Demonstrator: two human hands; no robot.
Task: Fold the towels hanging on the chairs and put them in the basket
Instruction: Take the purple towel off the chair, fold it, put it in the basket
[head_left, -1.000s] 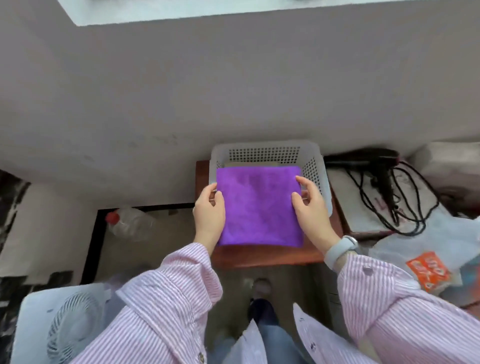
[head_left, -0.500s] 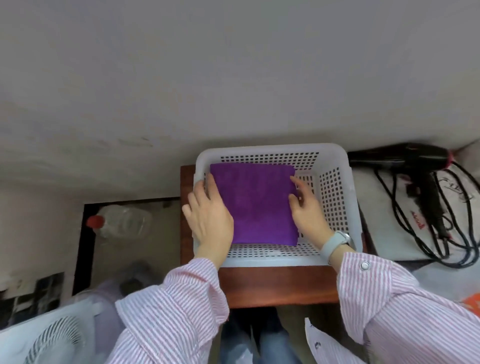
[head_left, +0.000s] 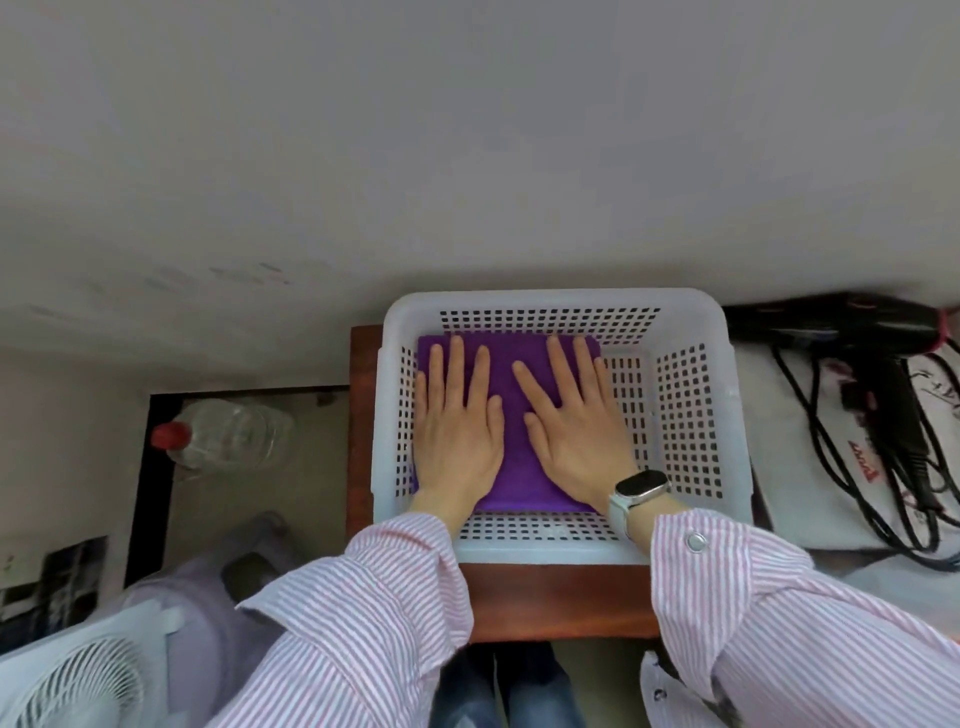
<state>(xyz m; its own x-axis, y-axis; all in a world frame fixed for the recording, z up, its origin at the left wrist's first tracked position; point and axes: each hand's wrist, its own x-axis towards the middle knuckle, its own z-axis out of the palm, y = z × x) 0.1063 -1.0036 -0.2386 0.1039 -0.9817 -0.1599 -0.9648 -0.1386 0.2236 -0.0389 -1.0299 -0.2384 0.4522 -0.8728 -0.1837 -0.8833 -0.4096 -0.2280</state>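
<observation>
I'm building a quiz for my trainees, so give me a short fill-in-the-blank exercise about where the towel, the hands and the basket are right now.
1. The folded purple towel lies inside the white ____.
2. Both hands, the left hand and the right hand, press on the towel with fingers ____.
3. The basket stands on a ____ wooden surface.
4. A watch sits on the ____ wrist.

Missing words: basket; straight; reddish-brown; right
</observation>
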